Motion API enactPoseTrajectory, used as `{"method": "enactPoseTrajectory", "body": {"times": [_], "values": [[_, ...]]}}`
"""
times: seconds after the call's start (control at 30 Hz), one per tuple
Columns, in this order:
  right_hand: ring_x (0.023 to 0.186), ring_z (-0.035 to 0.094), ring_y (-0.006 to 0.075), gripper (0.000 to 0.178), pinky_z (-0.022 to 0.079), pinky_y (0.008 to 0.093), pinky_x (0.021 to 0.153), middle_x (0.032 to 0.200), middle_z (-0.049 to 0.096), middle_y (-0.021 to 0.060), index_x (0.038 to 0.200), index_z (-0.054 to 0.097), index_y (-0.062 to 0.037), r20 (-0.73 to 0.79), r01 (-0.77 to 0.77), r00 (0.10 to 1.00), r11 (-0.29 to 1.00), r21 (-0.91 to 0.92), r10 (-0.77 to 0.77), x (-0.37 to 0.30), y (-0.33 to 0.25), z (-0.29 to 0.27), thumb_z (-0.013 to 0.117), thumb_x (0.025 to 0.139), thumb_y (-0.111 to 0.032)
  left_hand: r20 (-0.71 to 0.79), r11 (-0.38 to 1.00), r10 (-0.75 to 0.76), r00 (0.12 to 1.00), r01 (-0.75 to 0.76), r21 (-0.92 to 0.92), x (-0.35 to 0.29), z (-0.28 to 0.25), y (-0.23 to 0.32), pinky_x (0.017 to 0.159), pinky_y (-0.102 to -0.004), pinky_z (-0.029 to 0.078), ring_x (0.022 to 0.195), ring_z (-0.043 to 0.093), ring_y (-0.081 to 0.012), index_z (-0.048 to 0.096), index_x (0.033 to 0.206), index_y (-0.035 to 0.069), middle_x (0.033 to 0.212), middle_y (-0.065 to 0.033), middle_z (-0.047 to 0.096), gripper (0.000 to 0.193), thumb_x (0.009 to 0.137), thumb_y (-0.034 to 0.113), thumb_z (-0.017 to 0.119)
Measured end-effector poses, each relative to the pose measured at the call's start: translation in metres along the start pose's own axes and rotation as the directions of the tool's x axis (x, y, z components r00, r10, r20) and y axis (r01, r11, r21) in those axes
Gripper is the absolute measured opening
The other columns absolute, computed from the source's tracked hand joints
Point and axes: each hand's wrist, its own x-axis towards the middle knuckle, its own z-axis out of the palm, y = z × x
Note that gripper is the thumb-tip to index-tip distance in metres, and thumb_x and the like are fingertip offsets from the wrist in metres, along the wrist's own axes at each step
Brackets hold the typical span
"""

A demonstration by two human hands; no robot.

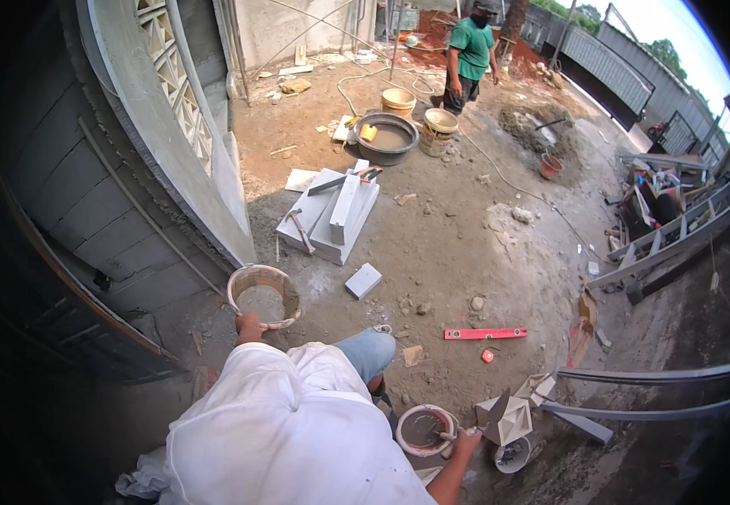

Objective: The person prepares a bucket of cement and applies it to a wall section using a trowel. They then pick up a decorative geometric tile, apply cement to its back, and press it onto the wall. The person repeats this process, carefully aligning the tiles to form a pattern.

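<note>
At the near left, my left hand [250, 324] is closed on the rim of a pale bucket [235, 289] with grey mortar inside. My right hand [466, 443] grips a pointed trowel [496, 411], its blade tilted up and away from me. Just left of that hand stands a smaller pail [402, 438] holding dark, wet mix. Pale patterned vent blocks [514, 421] lie beyond the trowel blade, and a small white tub [512, 455] sits beside them.
Ahead are stacked grey blocks [319, 231] with a hammer [301, 231] and a handsaw [344, 181]. A red spirit level [485, 334] and tape measure [488, 356] lie on the dirt. Farther off, a person in green [471, 55] stands near buckets and a black basin [388, 156].
</note>
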Motion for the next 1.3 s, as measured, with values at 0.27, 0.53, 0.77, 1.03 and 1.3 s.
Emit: {"method": "enactPoseTrajectory", "body": {"times": [0.27, 0.53, 0.77, 1.03, 1.3], "values": [[0.106, 0.061, 0.0362, 0.058, 0.046, 0.0424, 0.095, 0.114, 0.062, 0.0251, 0.13, 0.053, 0.0075, 0.682, 0.376, 0.717, 0.904, -0.202, -0.146, 0.067, -0.171, 0.124, 0.072, 0.077, -0.006, -0.14, 0.917, -0.229, 0.963, 0.261, 0.3, -0.072, -0.047, -0.091, 0.096, -0.037, 0.054, 0.118, 0.065, -0.031, 0.069, 0.117, 0.007, 0.115, -0.0138, 0.073, 0.051, 0.075, 0.031, 0.083], [0.098, 0.06, 0.0383, 0.05, 0.045, 0.0456, 0.088, 0.105, 0.062, 0.0257, 0.126, 0.057, 0.0039, 0.958, 0.877, 0.184, 0.476, -0.058, -0.222, 0.123, -0.371, 0.313, 0.069, 0.078, -0.007, -0.325, 0.844, 0.149, 0.934, 0.051, 0.534, -0.163, 0.017, -0.223, 0.067, -0.0446, 0.058, 0.075, 0.073, -0.035, 0.071, 0.081, 0.003, 0.079, -0.0202, 0.072, 0.025, 0.07, 0.023, 0.082], [0.091, 0.059, 0.0402, 0.044, 0.045, 0.0484, 0.081, 0.098, 0.061, 0.0262, 0.121, 0.061, 0.0006, 0.996, 0.955, -0.006, 0.294, 0.033, -0.094, 0.143, -0.445, 0.402, 0.065, 0.078, -0.007, -0.251, 0.449, -0.862, 0.441, 0.432, -0.782, -0.24, 0.036, -0.258, 0.066, -0.043, 0.059, 0.077, 0.074, -0.0308, 0.073, 0.094, 0.0, 0.082, -0.0199, 0.073, 0.031, 0.087, 0.028, 0.064], [0.083, 0.059, 0.0423, 0.038, 0.045, 0.0516, 0.073, 0.089, 0.061, 0.0268, 0.116, 0.065, -0.0031, 0.987, 0.963, -0.152, 0.218, 0.16, -0.056, 0.199, -0.492, 0.45, 0.062, 0.079, -0.008, -0.325, 0.371, -0.765, 0.555, -0.031, -0.928, -0.355, 0.095, -0.252, 0.047, -0.0375, 0.039, 0.049, 0.051, -0.0191, 0.059, 0.068, 0.005, 0.06, -0.0125, 0.061, 0.037, 0.093, 0.027, 0.043], [0.075, 0.058, 0.0444, 0.034, 0.044, 0.0548, 0.066, 0.081, 0.061, 0.0274, 0.112, 0.07, -0.0068, 0.956, 0.944, -0.292, 0.155, 0.293, -0.027, 0.261, -0.503, 0.469, 0.058, 0.08, -0.008, -0.611, 0.638, -0.483, 0.627, -0.225, -0.736, -0.391, 0.141, -0.314, 0.052, -0.039, 0.045, 0.055, 0.056, -0.0249, 0.062, 0.082, 0.001, 0.069, -0.0171, 0.066, 0.031, 0.09, 0.025, 0.045]]}}
